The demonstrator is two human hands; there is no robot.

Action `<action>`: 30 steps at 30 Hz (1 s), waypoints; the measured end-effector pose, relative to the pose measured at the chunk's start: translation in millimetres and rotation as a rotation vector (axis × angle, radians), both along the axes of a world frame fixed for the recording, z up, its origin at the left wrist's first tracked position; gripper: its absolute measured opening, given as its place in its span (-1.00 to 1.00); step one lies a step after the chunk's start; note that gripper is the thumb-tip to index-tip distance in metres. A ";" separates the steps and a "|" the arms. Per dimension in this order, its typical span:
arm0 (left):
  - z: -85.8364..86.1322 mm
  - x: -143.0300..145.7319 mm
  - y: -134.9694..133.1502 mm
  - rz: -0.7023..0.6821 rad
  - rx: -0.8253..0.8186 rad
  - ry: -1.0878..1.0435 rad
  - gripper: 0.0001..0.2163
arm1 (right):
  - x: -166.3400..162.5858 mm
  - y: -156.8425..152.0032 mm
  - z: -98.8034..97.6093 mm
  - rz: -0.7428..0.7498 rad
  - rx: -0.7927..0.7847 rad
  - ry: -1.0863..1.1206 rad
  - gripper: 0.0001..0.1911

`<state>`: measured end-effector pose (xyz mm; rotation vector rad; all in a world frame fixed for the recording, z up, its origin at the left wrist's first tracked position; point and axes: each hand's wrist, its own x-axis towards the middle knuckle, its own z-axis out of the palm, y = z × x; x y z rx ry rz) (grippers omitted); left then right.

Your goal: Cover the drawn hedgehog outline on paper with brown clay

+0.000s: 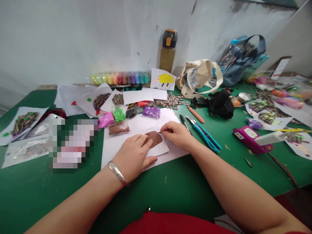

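Observation:
A flat patch of brown modelling clay (155, 139) lies on a small white card (163, 150), which rests on larger white paper (109, 156). My left hand (134, 151) is spread over the card's left side, its fingertips touching the clay. At the clay's right edge, my right hand (176, 135) is closed in a pinch. A small dark tip shows at those fingers, too little to name. Just behind my left hand sits a packet of brown clay (119, 127), beside pink (105, 120), green (119, 113) and purple (151, 111) clay packets.
Right of the paper lie a pen (185, 123), a blue-handled cutter (207, 138) and an orange tool (196, 114). Sunflower seeds (170, 100) are heaped behind. A magenta device (252, 139) with a cord stands right. A bottle (167, 52) and tote bag (200, 78) stand by the wall.

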<state>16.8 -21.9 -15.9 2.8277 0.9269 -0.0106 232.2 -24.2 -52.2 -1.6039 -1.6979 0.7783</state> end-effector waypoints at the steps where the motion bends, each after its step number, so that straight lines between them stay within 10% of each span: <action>1: 0.2 0.3 0.9 -0.004 -0.006 -0.009 -0.62 | 0.1 -0.1 -0.3 -0.001 -0.001 0.001 -0.84; 16: -4.6 -0.2 -1.0 0.038 0.011 -0.061 -0.42 | 0.8 1.1 -0.5 0.011 0.012 -0.018 -0.86; 30: -3.7 -5.0 6.0 0.047 -0.019 -0.119 -0.70 | 2.1 0.3 -3.2 -0.001 0.009 -0.014 -0.85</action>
